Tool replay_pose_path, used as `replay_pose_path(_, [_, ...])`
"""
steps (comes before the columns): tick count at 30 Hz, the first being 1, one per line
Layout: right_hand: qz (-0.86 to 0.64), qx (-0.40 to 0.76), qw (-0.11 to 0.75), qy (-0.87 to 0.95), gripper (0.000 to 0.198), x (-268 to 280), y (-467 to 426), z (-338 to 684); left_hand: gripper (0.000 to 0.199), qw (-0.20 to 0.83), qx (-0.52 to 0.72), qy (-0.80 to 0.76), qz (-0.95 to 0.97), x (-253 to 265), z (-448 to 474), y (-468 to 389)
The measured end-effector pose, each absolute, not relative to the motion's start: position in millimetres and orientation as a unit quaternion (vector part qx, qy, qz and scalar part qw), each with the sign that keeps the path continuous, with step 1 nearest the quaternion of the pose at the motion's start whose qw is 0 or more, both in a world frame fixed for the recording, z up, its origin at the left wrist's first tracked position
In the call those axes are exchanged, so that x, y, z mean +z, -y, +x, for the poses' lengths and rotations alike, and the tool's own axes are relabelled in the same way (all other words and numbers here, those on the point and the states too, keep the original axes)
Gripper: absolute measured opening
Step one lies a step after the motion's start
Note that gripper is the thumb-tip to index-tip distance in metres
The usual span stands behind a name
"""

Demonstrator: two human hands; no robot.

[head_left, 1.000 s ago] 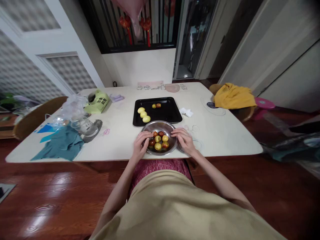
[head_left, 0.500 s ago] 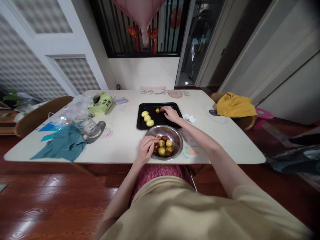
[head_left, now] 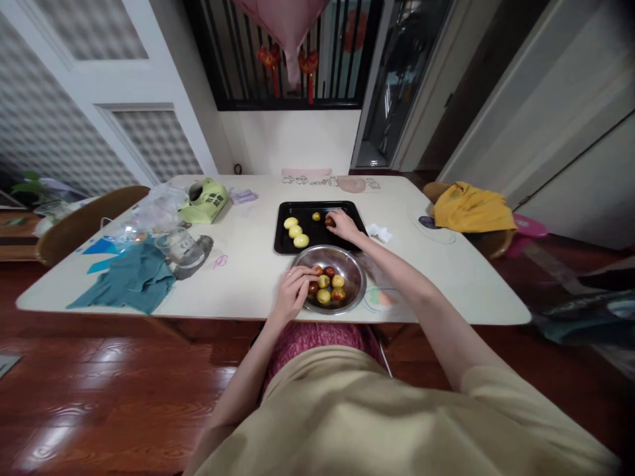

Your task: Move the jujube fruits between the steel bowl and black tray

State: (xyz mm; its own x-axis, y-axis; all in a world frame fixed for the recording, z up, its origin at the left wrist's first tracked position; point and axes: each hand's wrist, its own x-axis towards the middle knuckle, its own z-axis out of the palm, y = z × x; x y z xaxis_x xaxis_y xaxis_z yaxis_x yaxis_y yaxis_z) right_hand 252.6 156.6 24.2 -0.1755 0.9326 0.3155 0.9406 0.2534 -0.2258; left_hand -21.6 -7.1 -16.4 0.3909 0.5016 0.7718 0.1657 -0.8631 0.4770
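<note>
On the black tray (head_left: 321,239), my right hand (head_left: 342,225) has its fingers closed around a red-brown jujube (head_left: 329,222). A small yellow jujube (head_left: 316,216) lies just left of it. Three larger, pale yellow oval fruits (head_left: 295,231) form a slanted row on the tray's left side. In front of the tray stands a steel bowl (head_left: 353,288) with several yellow and red-brown jujubes (head_left: 323,296) in it. My left hand (head_left: 292,291) rests over the bowl's left rim, fingers stretched out above the jujubes; its fingertips partly cover some of them.
Left on the white table (head_left: 248,277) lie a teal cloth (head_left: 129,276), a clear plastic container (head_left: 179,246), clear plastic bags (head_left: 157,210) and a green bag (head_left: 208,200). A crumpled tissue (head_left: 378,233) sits right of the tray. A yellow cloth (head_left: 471,209) drapes over the right-hand chair.
My right hand has shifted slightly right on the tray with the red-brown jujube, which now sits apart from the small yellow one. My left hand stays at the bowl.
</note>
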Motion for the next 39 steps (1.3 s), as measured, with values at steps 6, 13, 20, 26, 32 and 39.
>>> replay_pose_path(6, [-0.513, 0.026, 0.341, 0.787, 0.030, 40, -72, 257, 0.039, 0.162, 0.506, -0.206, 0.822, -14, -23, 9])
replay_pose_path(13, [-0.435, 0.084, 0.328, 0.835, 0.025, 37, 11, 244, 0.045, 0.172, 0.498, -0.226, 0.819, -15, -23, 9])
replay_pose_path(20, [-0.476, 0.087, 0.223, 0.847, 0.031, 27, 12, 244, 0.046, 0.176, 0.496, -0.223, 0.820, -14, -24, 9])
replay_pose_path(26, [-0.484, 0.085, 0.193, 0.850, 0.030, 26, 15, 244, 0.048, 0.179, 0.491, -0.230, 0.821, -14, -25, 8])
replay_pose_path(32, [-0.469, 0.100, 0.255, 0.840, 0.026, 23, 22, 248, 0.047, 0.181, 0.491, -0.224, 0.822, -12, -26, 8])
replay_pose_path(39, [-0.430, 0.060, 0.407, 0.803, 0.024, 8, 47, 253, 0.048, 0.232, 0.522, -0.229, 0.788, -12, -27, 7])
